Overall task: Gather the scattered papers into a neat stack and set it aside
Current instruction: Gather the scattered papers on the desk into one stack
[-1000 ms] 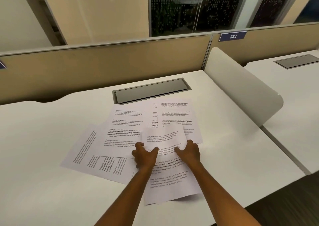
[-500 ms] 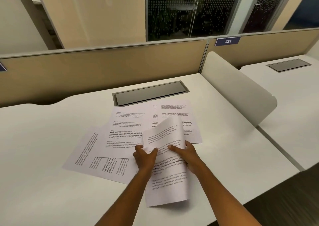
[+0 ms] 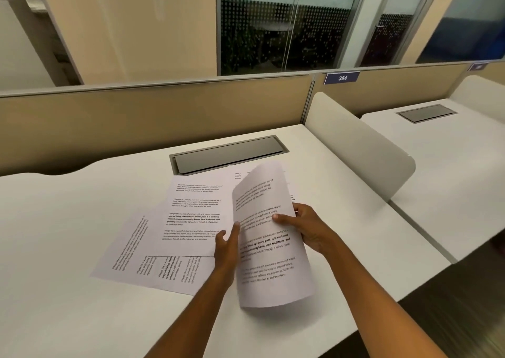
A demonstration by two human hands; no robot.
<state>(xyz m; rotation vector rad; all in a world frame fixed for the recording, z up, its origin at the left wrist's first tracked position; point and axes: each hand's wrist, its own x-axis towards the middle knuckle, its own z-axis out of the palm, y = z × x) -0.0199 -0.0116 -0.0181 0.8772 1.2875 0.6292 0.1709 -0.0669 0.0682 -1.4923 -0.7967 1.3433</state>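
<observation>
A printed sheet (image 3: 269, 251) is lifted off the white desk (image 3: 68, 275), curling upward. My right hand (image 3: 306, 228) grips its right edge, thumb on the printed face. My left hand (image 3: 226, 245) touches the sheet's left edge with fingers straight. Several other printed papers lie flat on the desk: one (image 3: 195, 215) just left of the lifted sheet, a sideways one (image 3: 134, 251) at the front left, and one (image 3: 240, 176) mostly hidden behind the lifted sheet.
A grey cable hatch (image 3: 228, 154) is set into the desk behind the papers. A tan partition (image 3: 153, 122) runs along the back. A rounded white divider (image 3: 358, 144) stands on the right, with a neighbouring desk (image 3: 451, 180) beyond it.
The sheet that lay flat under both hands has been raised off the desk and curls upward. My right hand has shifted to its right edge; my left hand's fingers have straightened.
</observation>
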